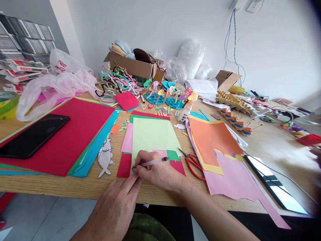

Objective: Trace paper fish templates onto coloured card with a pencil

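A wooden table (271,144) filled most of the view, its clock centred on the pale green sheet. At nine o'clock lay the largest stack, topped by a red sheet (85,134). At three o'clock, an orange sheet (210,135) overlapped pink paper (233,177). The pale green sheet (152,134) lay in the middle, over green, red and pink pieces. At six o'clock, the left hand (116,201) rested palm down, fingers close together, their tips meeting the right hand (155,172). A black phone (35,135) sat on the red sheet. The right hand's fingers were closed around a slim pen, its tip at the pale green sheet's near left corner. Red-handled scissors (194,165) lay at four o'clock, a paper fish (105,157) at eight, a white bottle (185,114) at one. Smallest was that pen (153,162), slanting up rightward.
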`<state>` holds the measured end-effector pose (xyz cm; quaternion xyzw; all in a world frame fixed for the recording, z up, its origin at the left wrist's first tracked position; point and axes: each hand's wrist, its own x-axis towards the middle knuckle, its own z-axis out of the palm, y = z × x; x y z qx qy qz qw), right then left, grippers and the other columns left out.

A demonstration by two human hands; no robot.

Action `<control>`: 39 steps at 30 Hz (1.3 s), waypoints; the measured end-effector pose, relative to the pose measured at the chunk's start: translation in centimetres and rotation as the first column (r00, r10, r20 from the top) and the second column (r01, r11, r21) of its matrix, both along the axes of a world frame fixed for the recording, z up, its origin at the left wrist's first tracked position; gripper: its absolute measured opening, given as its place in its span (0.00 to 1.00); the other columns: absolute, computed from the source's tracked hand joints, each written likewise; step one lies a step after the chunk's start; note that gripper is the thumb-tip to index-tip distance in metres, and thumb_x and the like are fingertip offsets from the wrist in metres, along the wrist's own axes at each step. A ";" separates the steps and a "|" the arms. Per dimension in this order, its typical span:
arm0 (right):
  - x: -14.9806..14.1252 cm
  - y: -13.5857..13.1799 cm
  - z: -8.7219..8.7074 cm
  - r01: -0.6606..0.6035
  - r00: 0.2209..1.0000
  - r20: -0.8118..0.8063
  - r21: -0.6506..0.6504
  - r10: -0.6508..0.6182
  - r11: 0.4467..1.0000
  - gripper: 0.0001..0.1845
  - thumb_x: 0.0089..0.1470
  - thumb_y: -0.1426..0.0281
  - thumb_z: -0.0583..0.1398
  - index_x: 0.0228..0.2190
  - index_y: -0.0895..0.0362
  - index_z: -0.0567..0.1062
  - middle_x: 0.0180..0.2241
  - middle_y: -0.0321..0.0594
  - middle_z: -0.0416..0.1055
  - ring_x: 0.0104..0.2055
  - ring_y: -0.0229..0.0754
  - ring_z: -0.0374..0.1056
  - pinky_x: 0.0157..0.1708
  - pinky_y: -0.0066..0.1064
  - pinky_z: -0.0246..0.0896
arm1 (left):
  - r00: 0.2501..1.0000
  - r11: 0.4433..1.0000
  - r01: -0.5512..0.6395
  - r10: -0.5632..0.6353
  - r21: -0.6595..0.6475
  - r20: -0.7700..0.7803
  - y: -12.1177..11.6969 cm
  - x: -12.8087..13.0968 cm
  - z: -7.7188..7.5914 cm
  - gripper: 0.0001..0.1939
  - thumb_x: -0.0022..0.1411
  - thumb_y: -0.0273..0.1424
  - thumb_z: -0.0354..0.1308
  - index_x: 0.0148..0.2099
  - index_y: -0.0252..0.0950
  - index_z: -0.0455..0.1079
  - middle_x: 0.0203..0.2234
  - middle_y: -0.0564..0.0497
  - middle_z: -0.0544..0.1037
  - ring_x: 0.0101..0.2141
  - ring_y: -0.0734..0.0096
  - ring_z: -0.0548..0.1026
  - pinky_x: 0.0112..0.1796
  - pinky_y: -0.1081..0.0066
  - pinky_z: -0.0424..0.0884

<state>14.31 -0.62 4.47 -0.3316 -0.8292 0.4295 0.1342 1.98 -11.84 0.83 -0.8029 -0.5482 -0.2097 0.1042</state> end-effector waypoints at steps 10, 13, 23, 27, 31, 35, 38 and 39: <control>-0.2 -0.2 -0.3 0.021 1.000 -0.001 0.039 -0.021 0.999 0.08 0.46 0.81 0.56 0.25 0.56 0.66 0.20 0.29 0.66 0.22 0.32 0.60 0.23 0.22 0.53 | 1.000 1.000 -0.015 0.015 -0.002 -0.008 -0.1 0.1 -0.2 0.23 0.58 0.14 0.38 0.45 0.27 0.73 0.37 0.42 0.81 0.30 0.59 0.80 0.30 0.59 0.79; -0.2 -0.2 -0.3 0.024 1.000 -0.003 0.045 -0.024 0.999 0.09 0.46 0.82 0.56 0.24 0.55 0.66 0.20 0.29 0.65 0.22 0.32 0.60 0.23 0.21 0.53 | 1.000 1.000 -0.011 0.011 -0.004 -0.016 -0.2 0.0 -0.3 0.23 0.58 0.14 0.38 0.45 0.28 0.72 0.37 0.42 0.81 0.30 0.60 0.80 0.30 0.60 0.79; -0.3 -0.1 -0.3 0.027 1.000 -0.015 0.075 -0.026 0.997 0.10 0.46 0.82 0.56 0.24 0.55 0.66 0.18 0.26 0.63 0.20 0.31 0.59 0.23 0.21 0.53 | 1.000 1.000 -0.005 0.004 -0.018 -0.029 -0.1 -0.1 -0.2 0.24 0.58 0.15 0.38 0.47 0.30 0.71 0.37 0.44 0.80 0.31 0.60 0.80 0.31 0.61 0.78; -0.4 -0.2 -0.4 0.041 0.999 -0.030 0.062 -0.040 0.997 0.09 0.46 0.82 0.56 0.24 0.55 0.66 0.19 0.27 0.64 0.21 0.32 0.60 0.22 0.21 0.53 | 1.000 1.000 -0.016 0.016 -0.016 -0.026 -0.1 -0.1 -0.3 0.24 0.57 0.14 0.38 0.47 0.28 0.72 0.37 0.43 0.80 0.31 0.60 0.80 0.32 0.61 0.78; -0.3 -0.1 -0.6 0.065 0.995 -0.080 0.017 -0.063 0.998 0.09 0.45 0.82 0.55 0.24 0.55 0.65 0.19 0.27 0.64 0.21 0.32 0.60 0.21 0.21 0.52 | 1.000 1.000 -0.008 0.008 -0.011 -0.027 -0.1 -0.2 -0.7 0.24 0.57 0.14 0.39 0.47 0.30 0.72 0.40 0.43 0.80 0.33 0.60 0.80 0.34 0.62 0.78; -0.1 0.1 -0.7 0.101 0.987 -0.118 -0.056 -0.107 0.993 0.10 0.43 0.82 0.56 0.23 0.55 0.65 0.19 0.26 0.62 0.21 0.31 0.60 0.20 0.20 0.51 | 1.000 1.000 -0.012 0.011 -0.020 -0.018 -0.1 -0.4 -0.9 0.25 0.57 0.15 0.40 0.49 0.33 0.71 0.43 0.45 0.79 0.35 0.61 0.80 0.36 0.63 0.78; -0.2 0.0 -0.8 0.082 0.990 -0.112 -0.046 -0.087 0.996 0.09 0.44 0.82 0.56 0.24 0.56 0.66 0.19 0.27 0.63 0.22 0.32 0.60 0.21 0.20 0.52 | 0.999 1.000 -0.017 0.016 -0.009 -0.032 -0.1 -0.3 -0.8 0.24 0.56 0.15 0.40 0.48 0.32 0.71 0.42 0.44 0.80 0.35 0.62 0.80 0.36 0.63 0.78; -0.2 0.0 -0.8 0.074 0.991 -0.106 -0.044 -0.078 0.996 0.09 0.44 0.82 0.56 0.24 0.56 0.66 0.19 0.27 0.64 0.22 0.32 0.61 0.21 0.20 0.52 | 0.999 1.000 -0.016 0.016 -0.004 -0.039 -0.1 -0.3 -0.7 0.24 0.57 0.15 0.39 0.47 0.32 0.71 0.41 0.44 0.80 0.34 0.62 0.80 0.35 0.63 0.78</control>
